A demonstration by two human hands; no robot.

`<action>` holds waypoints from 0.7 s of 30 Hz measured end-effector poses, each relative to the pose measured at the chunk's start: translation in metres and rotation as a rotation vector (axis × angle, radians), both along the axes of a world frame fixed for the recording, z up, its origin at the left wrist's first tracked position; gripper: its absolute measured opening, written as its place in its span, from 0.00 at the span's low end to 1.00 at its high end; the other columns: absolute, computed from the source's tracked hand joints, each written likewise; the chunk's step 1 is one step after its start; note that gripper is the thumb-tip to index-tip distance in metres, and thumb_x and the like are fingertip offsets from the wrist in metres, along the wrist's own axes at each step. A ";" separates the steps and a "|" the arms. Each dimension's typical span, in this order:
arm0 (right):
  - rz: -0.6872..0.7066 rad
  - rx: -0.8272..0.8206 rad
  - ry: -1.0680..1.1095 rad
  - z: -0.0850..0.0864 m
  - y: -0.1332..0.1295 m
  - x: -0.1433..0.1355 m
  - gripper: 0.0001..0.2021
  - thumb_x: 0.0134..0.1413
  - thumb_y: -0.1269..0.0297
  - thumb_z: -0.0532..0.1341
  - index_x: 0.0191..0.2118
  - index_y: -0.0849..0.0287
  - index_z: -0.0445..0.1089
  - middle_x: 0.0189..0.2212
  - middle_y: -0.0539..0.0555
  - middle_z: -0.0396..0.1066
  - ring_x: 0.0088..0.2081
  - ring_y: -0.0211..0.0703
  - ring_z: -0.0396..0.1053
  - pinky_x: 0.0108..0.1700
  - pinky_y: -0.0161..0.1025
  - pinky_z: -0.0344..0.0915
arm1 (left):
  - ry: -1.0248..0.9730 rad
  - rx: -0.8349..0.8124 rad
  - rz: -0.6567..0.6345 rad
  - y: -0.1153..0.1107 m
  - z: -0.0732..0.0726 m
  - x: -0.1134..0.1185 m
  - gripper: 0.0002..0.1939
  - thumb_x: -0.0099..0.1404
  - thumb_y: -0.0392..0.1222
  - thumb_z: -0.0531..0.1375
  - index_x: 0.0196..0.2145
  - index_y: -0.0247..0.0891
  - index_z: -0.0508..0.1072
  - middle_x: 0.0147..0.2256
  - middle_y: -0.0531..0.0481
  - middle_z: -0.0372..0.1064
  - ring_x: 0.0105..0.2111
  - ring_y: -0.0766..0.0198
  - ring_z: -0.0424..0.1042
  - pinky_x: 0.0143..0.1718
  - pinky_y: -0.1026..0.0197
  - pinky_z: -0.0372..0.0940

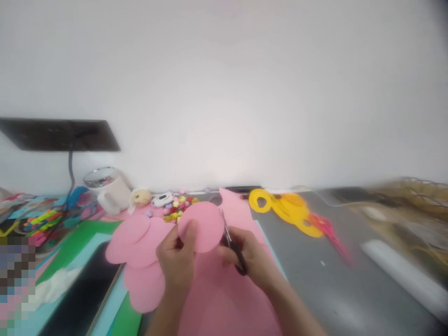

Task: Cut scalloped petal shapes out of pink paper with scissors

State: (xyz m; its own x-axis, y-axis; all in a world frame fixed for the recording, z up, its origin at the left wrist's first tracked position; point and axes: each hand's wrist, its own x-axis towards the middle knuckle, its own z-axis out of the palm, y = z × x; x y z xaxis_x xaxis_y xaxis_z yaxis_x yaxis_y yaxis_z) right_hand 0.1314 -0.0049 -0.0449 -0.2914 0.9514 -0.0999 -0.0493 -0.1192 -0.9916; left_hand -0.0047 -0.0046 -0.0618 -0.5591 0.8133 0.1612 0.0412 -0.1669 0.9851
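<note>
My left hand (178, 252) pinches a pink paper circle (206, 226) by its left side, thumb on top. In my right hand (245, 254) are black-handled scissors (239, 256), their blades pointing up along the circle's right edge. Below both hands lies a large pink sheet (227, 298). Several pink paper circles (140, 247) overlap in a pile to the left of my left hand.
Yellow paper rings (289, 210) and pink scissors (331, 235) lie to the right on the grey table (315, 289). At the back left stands a white mug (114, 191) near small coloured pieces (180, 205). A dark flat device (84, 289) lies front left.
</note>
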 end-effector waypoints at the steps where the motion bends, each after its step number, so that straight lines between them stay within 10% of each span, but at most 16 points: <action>1: -0.003 -0.004 -0.001 0.000 0.000 0.000 0.13 0.40 0.61 0.68 0.22 0.59 0.64 0.19 0.44 0.59 0.22 0.34 0.57 0.25 0.33 0.59 | -0.003 0.002 -0.006 0.000 0.000 0.000 0.24 0.53 0.49 0.64 0.14 0.40 0.52 0.14 0.61 0.43 0.15 0.73 0.46 0.14 0.67 0.43; 9: -0.150 0.038 0.009 -0.010 0.001 -0.002 0.05 0.44 0.65 0.64 0.28 0.59 0.68 0.15 0.44 0.62 0.19 0.34 0.62 0.23 0.33 0.61 | -0.171 0.012 0.047 0.004 -0.004 0.001 0.23 0.53 0.51 0.65 0.15 0.39 0.56 0.12 0.62 0.47 0.13 0.74 0.49 0.12 0.69 0.47; 15: -0.263 0.057 0.140 -0.015 0.001 -0.003 0.20 0.50 0.59 0.63 0.48 0.59 0.63 0.20 0.47 0.71 0.21 0.38 0.67 0.27 0.38 0.66 | -0.414 0.116 0.289 0.012 0.008 -0.002 0.13 0.62 0.38 0.55 0.24 0.43 0.54 0.10 0.63 0.59 0.11 0.67 0.62 0.12 0.67 0.57; 21: -0.294 0.035 0.148 -0.016 0.002 -0.003 0.26 0.50 0.54 0.64 0.51 0.63 0.62 0.26 0.54 0.75 0.23 0.41 0.70 0.31 0.40 0.67 | -0.665 0.151 0.315 0.023 0.005 -0.011 0.08 0.62 0.35 0.51 0.26 0.35 0.65 0.23 0.45 0.75 0.28 0.59 0.77 0.37 0.53 0.73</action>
